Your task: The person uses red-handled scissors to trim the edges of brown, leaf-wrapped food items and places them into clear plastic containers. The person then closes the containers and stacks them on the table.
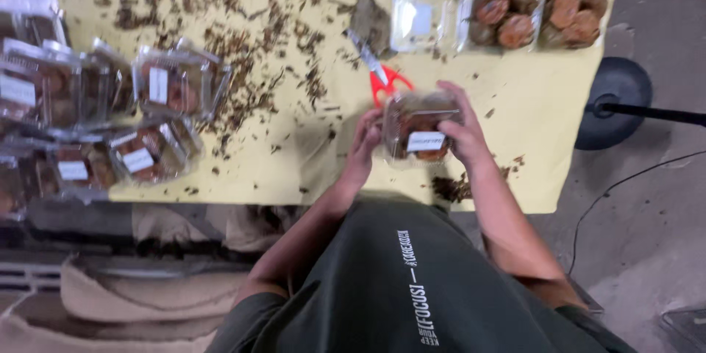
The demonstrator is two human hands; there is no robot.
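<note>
Clear, crinkly plastic clamshell boxes (110, 118), closed and bearing white labels, are piling up at the left of the frame, each showing brown, rounded contents, possibly dried fruit, though the blur makes that uncertain. Brown flaky scraps (243, 51) are littering the yellow table cover (529, 103) across the upper middle. At centre, the person is holding one labelled clamshell (421, 129) just above the cover's near edge: the left hand (364, 143) is pressing its fingers flat against the left side, the right hand (460, 129) is wrapping over the right side. Red-handled scissors (382, 77) are lying just beyond. At upper right, filled boxes (540, 11) are sitting without visible labels, beside an empty one (423, 11), so that work appears partly finished.
</note>
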